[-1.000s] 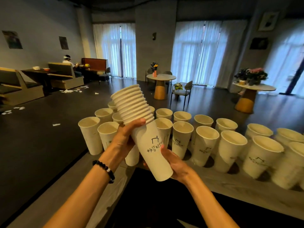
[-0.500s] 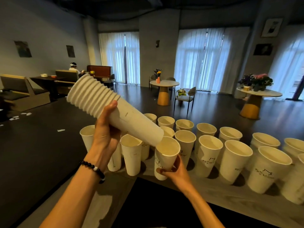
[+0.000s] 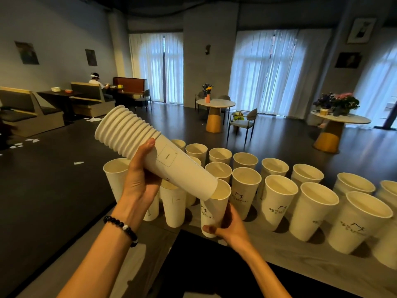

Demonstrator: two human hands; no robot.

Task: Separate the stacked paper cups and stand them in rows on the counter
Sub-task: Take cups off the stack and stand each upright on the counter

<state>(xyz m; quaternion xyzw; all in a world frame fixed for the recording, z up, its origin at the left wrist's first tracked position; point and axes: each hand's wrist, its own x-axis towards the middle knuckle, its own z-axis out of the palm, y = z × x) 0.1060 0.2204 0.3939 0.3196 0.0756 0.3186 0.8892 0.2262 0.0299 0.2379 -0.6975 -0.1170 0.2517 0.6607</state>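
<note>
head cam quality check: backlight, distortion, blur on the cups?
Head view: bright curtained windows backlight a dim room; wide-angle bends the edges, so cups at far right lean outward; the stack of cups in the left hand and the single cup in the right hand look sharp, prints readable as marks.

A café: round white pedestal tables (image 3: 215,103) with flower vases at one o'clock, wooden booth benches (image 3: 89,97) at ten o'clock, branded white paper cups (image 3: 279,203) lining the grey counter (image 3: 300,254).

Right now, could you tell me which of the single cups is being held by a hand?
The single cup gripped near its base by the right hand, just under the tilted stack; the others stand untouched.
</note>
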